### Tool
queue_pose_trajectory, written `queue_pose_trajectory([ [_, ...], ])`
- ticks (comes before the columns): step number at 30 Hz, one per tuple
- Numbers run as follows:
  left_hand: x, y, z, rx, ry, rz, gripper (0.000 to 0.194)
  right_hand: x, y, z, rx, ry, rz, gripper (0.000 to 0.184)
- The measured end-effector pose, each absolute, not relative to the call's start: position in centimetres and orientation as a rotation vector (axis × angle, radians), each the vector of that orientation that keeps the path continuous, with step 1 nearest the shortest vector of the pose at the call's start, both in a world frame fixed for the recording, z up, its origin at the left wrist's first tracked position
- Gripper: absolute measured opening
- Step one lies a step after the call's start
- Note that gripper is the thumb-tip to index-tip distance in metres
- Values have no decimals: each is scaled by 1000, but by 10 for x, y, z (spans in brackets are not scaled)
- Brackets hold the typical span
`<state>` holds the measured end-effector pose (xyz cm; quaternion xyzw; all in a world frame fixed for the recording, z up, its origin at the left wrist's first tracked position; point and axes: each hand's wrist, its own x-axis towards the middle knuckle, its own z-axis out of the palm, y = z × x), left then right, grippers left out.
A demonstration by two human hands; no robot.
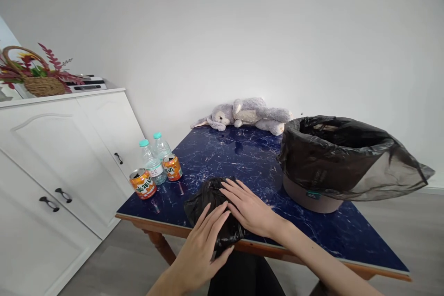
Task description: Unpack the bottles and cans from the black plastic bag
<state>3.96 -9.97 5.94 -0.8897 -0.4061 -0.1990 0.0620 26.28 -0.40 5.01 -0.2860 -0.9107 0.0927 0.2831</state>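
A crumpled black plastic bag (204,199) lies at the near edge of the blue marbled table (243,157). My left hand (203,247) rests on its near side with fingers stretched flat. My right hand (248,208) lies flat on top of the bag, fingers spread and pointing left. Both hands press on the bag and grip nothing. To the right stands a brown bin (308,196) lined with a black bag (340,157) whose rim hangs over the outside.
Two orange drink cans (143,184) (172,167) and two clear water bottles (151,159) (161,145) stand at the table's left edge. A grey plush rabbit (246,114) lies at the far edge. A white cabinet (62,157) with a flower basket (40,78) stands left.
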Motion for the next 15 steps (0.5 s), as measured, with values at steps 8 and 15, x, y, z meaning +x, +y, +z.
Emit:
queue_pose_trajectory([
  [8,6,-95,20,-2710,-1322,-588,87,276,15,32,-903,-2575,625,67],
  [15,-9,-91,27,-2725,-1574,-897,65,312,-40,56,-809,-2555,725,83],
])
